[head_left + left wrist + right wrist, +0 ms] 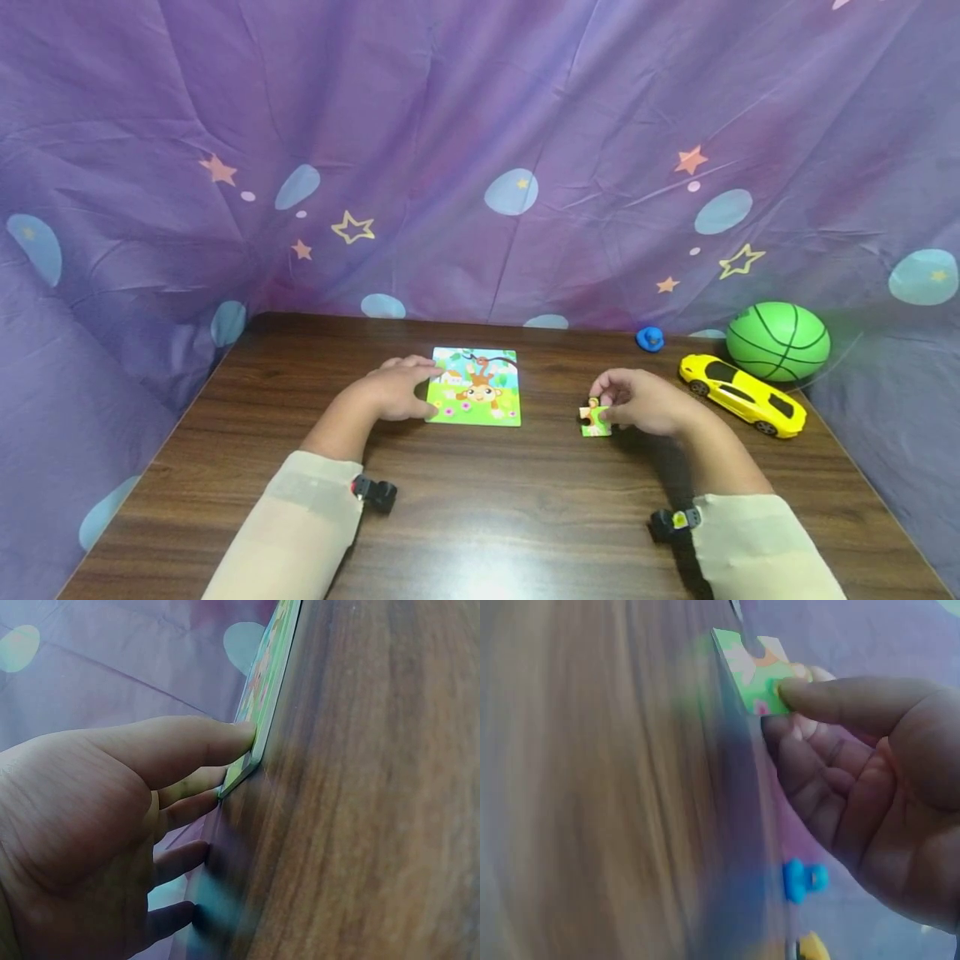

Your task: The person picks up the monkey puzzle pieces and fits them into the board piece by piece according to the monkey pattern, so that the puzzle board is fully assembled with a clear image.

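A square picture puzzle [491,385] with a monkey on green grass lies flat on the table. My left hand [397,389] is at its left side, fingers extended. In the left wrist view the thumb [217,741] rests on the puzzle near its corner, and the other fingertips are along the edge and the tabletop. To the right of the puzzle, my right hand [645,402] pinches a puzzle piece [595,423] between thumb and fingers. The right wrist view shows this green piece [754,679] with a rounded notch, tilted close over the table; the thumb covers part of it.
A yellow toy car [742,396] stands to the right of my right hand, with a green ball [778,342] behind it. Farther back sits a small blue toy duck [650,338]. A purple curtain [450,125] hangs behind the wooden table [480,492].
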Demonstrator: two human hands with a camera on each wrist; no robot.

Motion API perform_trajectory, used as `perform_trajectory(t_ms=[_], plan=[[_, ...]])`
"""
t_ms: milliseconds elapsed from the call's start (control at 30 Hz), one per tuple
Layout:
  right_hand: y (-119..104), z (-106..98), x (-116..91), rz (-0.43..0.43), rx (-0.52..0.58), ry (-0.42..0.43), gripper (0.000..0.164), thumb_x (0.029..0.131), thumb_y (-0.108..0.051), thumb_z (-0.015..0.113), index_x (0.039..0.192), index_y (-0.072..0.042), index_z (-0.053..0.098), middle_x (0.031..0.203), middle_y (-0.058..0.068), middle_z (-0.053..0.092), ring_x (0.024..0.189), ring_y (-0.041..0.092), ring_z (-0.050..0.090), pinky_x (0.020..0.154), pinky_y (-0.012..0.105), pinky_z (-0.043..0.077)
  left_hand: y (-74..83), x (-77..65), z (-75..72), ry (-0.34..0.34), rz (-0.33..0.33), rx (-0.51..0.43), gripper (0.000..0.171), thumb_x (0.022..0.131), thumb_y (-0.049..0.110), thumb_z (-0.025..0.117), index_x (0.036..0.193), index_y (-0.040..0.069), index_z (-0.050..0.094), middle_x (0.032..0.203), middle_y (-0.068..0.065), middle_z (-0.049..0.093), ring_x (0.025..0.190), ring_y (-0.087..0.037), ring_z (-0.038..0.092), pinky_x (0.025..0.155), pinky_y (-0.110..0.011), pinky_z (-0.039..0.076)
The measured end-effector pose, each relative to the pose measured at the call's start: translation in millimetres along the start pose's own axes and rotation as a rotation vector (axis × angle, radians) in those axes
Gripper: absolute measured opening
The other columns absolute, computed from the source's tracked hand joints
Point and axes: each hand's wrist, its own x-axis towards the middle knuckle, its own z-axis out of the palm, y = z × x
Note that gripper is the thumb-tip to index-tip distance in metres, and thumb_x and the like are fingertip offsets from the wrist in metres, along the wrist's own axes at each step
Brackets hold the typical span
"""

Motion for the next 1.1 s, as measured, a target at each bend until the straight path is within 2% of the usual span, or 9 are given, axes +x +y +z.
perform_trajectory(t_ms=[367,767,933,1100], plan=[[-35.5,26.5,36.0,-0.099,0.078,-0.017,0.016,0.096,0.002,0.070,0.111,0.002,0.066,0.092,0.013,0.068,0.075,0.019,0.066,0.065,0.032,0.061,-0.7,-0.1,0.4,0.002,0.010,-0.006,0.079,0.095,0.045,0.074,0.165,0.029,0.043,0.176,0.000,0.034,0.163,-0.039,0.027,0.127,-0.074,0.027],[-71.0,44.0,63.6,-0.105,0.111,-0.013,0.017,0.096,0.001,0.072,0.112,-0.002,0.069,0.092,0.009,0.068,0.078,0.022,0.070,0.073,0.041,0.065,-2.9,0.3,0.2,0.010,0.027,0.000,0.080,0.093,0.045,0.075,0.165,0.028,0.044,0.176,-0.002,0.034,0.162,-0.040,0.029,0.126,-0.075,0.028],[-77.2,49.7,71.9,-0.110,0.139,-0.002,0.017,0.097,0.001,0.070,0.113,-0.001,0.068,0.094,0.010,0.069,0.082,0.019,0.068,0.073,0.039,0.064,-2.2,-0.3,-0.4,0.012,0.028,-0.003,0.081,0.092,0.045,0.076,0.165,0.027,0.044,0.176,-0.002,0.034,0.162,-0.040,0.029,0.126,-0.075,0.028],[-72.8,61.5,78.1,-0.097,0.106,-0.016,0.017,0.096,0.001,0.071,0.112,-0.003,0.068,0.092,0.007,0.067,0.081,0.018,0.068,0.073,0.038,0.065,-2.5,-0.2,-0.2,0.009,0.025,-0.004,0.081,0.093,0.045,0.076,0.165,0.027,0.044,0.176,-0.001,0.034,0.162,-0.040,0.029,0.126,-0.076,0.028]])
